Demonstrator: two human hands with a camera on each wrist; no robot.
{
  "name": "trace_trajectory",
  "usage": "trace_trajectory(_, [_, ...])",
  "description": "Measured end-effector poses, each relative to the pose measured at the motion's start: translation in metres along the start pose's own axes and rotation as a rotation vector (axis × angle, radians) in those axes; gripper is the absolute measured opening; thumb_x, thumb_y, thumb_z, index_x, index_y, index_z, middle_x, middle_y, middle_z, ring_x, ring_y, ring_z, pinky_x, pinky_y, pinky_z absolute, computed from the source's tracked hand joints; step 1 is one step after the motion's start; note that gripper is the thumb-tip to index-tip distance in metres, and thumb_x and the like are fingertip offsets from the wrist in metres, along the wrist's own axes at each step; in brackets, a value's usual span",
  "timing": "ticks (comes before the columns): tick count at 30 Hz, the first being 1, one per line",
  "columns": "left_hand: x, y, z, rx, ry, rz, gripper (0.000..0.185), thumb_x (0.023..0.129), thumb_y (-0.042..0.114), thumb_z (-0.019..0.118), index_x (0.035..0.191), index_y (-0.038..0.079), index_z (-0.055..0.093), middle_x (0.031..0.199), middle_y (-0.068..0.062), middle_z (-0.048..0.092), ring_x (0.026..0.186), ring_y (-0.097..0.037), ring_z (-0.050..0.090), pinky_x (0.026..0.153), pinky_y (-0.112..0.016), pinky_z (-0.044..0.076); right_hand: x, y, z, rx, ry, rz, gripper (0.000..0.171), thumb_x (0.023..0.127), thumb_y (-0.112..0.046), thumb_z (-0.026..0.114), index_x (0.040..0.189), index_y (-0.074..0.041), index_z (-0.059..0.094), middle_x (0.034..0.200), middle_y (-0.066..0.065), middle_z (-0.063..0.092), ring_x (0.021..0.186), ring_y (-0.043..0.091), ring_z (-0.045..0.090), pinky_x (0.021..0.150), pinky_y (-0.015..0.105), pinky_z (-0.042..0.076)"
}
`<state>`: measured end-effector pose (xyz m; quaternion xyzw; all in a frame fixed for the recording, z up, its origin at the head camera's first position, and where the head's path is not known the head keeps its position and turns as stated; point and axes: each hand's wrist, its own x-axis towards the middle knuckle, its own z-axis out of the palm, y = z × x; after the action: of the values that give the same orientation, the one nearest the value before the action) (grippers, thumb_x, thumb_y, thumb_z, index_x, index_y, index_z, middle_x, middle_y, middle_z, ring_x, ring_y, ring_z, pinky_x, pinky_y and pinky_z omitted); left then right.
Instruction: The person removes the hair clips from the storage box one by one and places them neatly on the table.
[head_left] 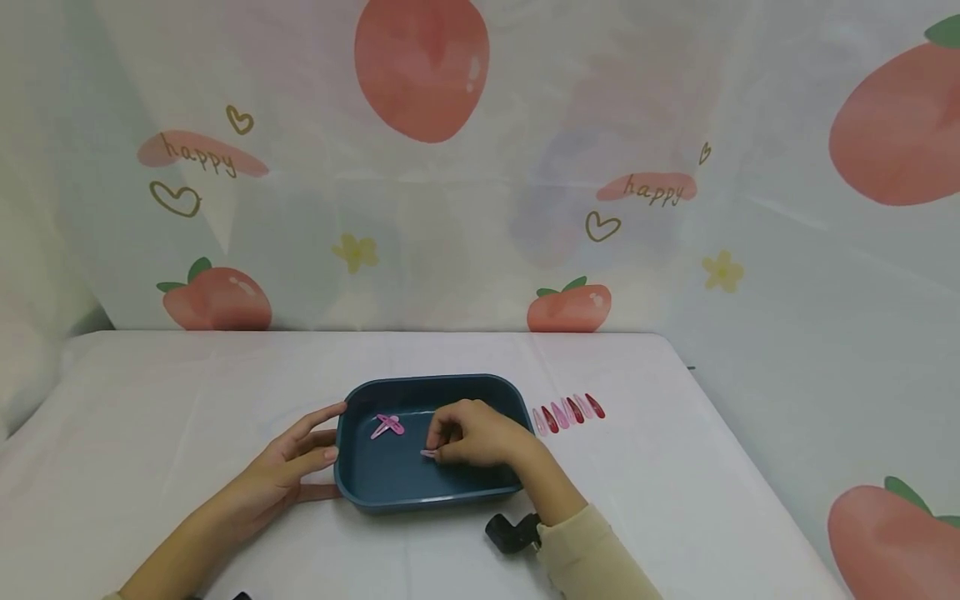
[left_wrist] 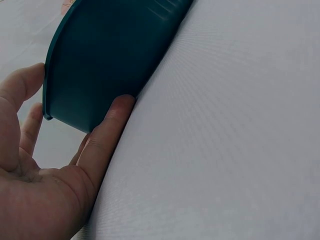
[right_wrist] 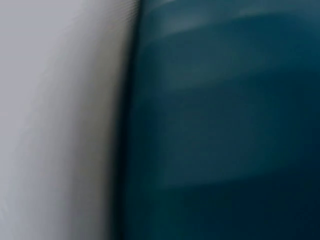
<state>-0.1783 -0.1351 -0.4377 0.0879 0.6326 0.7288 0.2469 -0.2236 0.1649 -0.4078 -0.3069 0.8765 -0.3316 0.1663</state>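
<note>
peach-print cloth behind, white table point(head_left: 187, 400) below. our right hand point(head_left: 480, 435) is inside the blue tray point(head_left: 431, 385), fingertips pinching a pale pink hair clip point(head_left: 428, 453) just above the tray floor. two pink clips point(head_left: 387, 426) lie crossed nearby. our left hand point(head_left: 288, 467), fingers straight and spread, braces the tray's left wall. more clips point(head_left: 567, 412) sit in a row just beside the tray. risk, as we judge it: thin pinch, clip could slip.

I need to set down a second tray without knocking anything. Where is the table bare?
Bare cloth lies between the tray and the backdrop, and across the table's far left. Crowded: the left hand touches the tray's left wall, the right hand pinches a clip inside, and a row of clips lies right of it.
</note>
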Motion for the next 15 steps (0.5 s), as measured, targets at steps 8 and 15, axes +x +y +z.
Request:
trace_trajectory(8, [-0.001,0.0,0.0,-0.016,0.003,0.0,0.055,0.094,0.015,0.052,0.142,0.031,0.03,0.142,-0.019,0.023,0.12,-0.037,0.042,0.083,-0.054,0.047,-0.002,-0.003,-0.008,0.217,0.053,-0.034,0.009,0.083,-0.016,0.068,0.091,-0.019,0.064,0.083,-0.005,0.067,0.074,0.012,0.063,0.07,0.027,0.053])
trace_trajectory(15, [0.001,-0.001,0.0,-0.016,0.015,-0.01,0.055,0.093,0.016,0.054,0.141,0.033,0.031,0.142,-0.019,0.025,0.12,-0.037,0.042,0.082,-0.054,0.048,-0.008,-0.006,-0.026,0.404,0.166,-0.035,0.025,0.087,-0.013,0.063,0.112,-0.011,0.061,0.09,0.011,0.064,0.083,0.026,0.061,0.075,0.032,0.053])
